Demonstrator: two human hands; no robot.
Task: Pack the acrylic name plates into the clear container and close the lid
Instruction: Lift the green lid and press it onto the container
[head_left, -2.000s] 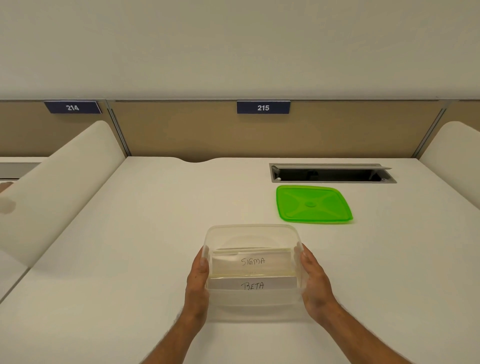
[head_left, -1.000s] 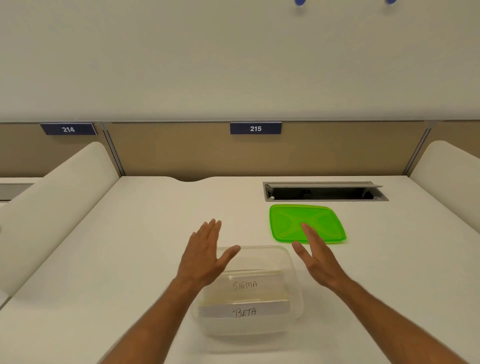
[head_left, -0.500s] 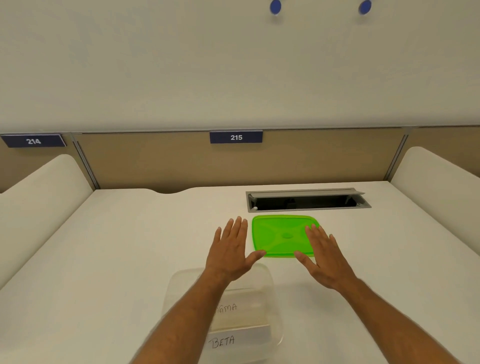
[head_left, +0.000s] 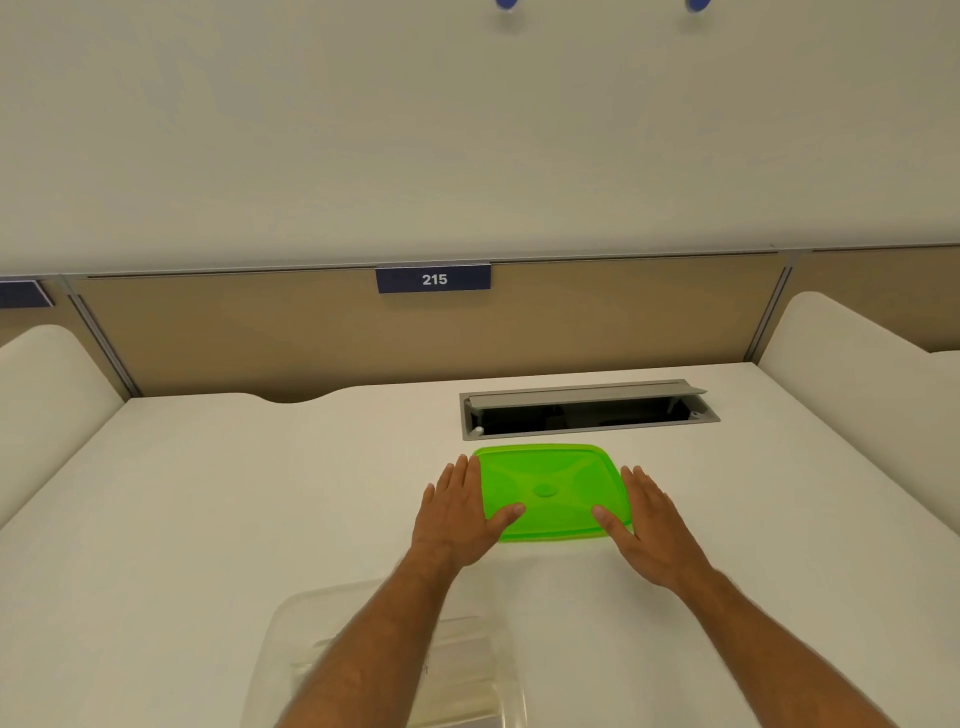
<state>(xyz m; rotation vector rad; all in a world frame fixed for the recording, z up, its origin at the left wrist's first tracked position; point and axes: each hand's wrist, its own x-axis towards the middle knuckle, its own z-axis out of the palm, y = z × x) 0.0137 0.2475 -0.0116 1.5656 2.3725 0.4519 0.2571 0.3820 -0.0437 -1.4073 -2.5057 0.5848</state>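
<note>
Flat, translucent green plastic lid (head_left: 550, 488), rounded-square, with a small round dimple at centre: lies flat on the white worktop (head_left: 218, 519), just in front of the recessed grey cable hatch (head_left: 587, 408), whose flap stands open.

Left hand (head_left: 457, 512): open, fingers straight and together, laid along the lid's left edge; thumb on the lid's near-left corner. Not clenched; whether it presses on the lid or only touches it cannot be told.

Right hand (head_left: 649, 522): open likewise, fingers extended along the lid's right edge, thumb on the near-right corner. The lid sits between the two hands.

Clear, rounded-rectangular plastic container (head_left: 311, 623): stands uncovered on the worktop at the bottom of the view, nearer the person than the lid and apart from it; the left forearm crosses over it.

Clear acrylic name plates (head_left: 467, 654): inside the container, seen as pale flat slabs, blurred; any lettering unreadable.

Surroundings: tan partition panel (head_left: 260, 332) behind the worktop, carrying a dark blue sign numbered 215 (head_left: 434, 279); white curved side dividers (head_left: 47, 395) at left and right; pale wall above.
</note>
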